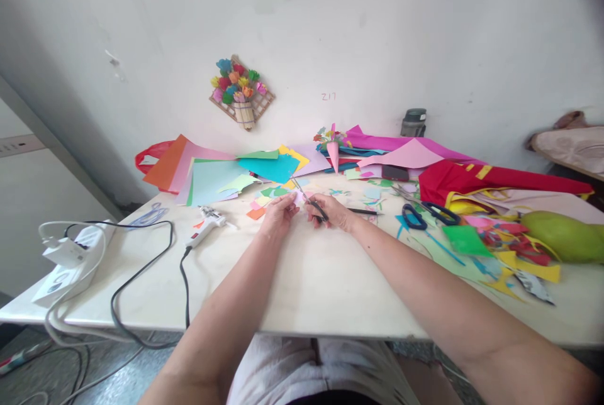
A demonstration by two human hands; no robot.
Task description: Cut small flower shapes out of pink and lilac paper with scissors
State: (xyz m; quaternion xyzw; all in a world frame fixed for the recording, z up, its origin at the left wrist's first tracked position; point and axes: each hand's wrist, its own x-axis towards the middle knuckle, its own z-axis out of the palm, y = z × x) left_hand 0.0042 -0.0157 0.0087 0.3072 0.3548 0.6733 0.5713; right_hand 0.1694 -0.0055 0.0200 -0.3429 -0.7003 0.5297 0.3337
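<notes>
Over the middle of the table, my left hand [282,211] pinches a small pale pink piece of paper [299,197]. My right hand [330,211] grips a pair of scissors [319,209] by dark handles, the blades pointing up and away to the left beside the paper. Whether the blades touch the paper I cannot tell. Small coloured paper pieces [275,192] lie just beyond my left hand. To the right of my right hand lies a thin black pen-like stick [365,211].
A glue gun [206,229] with a black cord and a white power strip [70,266] are at left. Coloured sheets [217,178] lie along the back. Blue-handled scissors [427,214], paper scraps [514,238] and a green rounded object [561,236] sit at right. A pink paper cone [333,155] holds small flowers.
</notes>
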